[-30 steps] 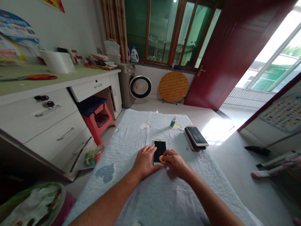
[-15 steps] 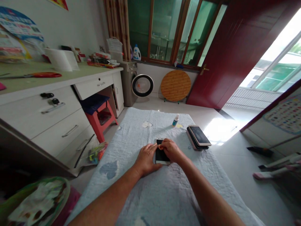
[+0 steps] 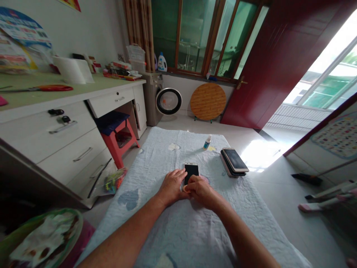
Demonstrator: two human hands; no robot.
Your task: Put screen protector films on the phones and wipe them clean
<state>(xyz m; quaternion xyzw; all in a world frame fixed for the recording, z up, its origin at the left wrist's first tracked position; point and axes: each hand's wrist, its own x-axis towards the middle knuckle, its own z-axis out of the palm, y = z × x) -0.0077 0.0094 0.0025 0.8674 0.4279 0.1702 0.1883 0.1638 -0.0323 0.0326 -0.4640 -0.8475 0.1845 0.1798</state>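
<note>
A white-framed smartphone (image 3: 191, 169) with a dark screen lies face up on the cloth-covered table (image 3: 167, 156). My left hand (image 3: 172, 186) grips it along the left edge, fingertips on the screen's side and thumb by the bottom end. In my right hand (image 3: 201, 190) the fingers are pinched round a small orange piece (image 3: 186, 189), pressed on the phone's lower part. That piece is mostly covered by the fingers, so its kind is unclear. To the right rests a stack of phones (image 3: 235, 160). Beyond my hands stands a small spray bottle (image 3: 207, 142).
At the left is a white desk (image 3: 64, 134) with a paper roll (image 3: 73, 70) and red-handled scissors (image 3: 52, 88) on top. A red stool (image 3: 118, 143) is tucked by it. A bin (image 3: 79, 234) sits near the table's left edge. A washing machine (image 3: 153, 100) has its door open.
My right hand has slid down the phone toward its lower end with the orange piece, uncovering more of the upper screen. My left hand stays at the phone's left edge.
</note>
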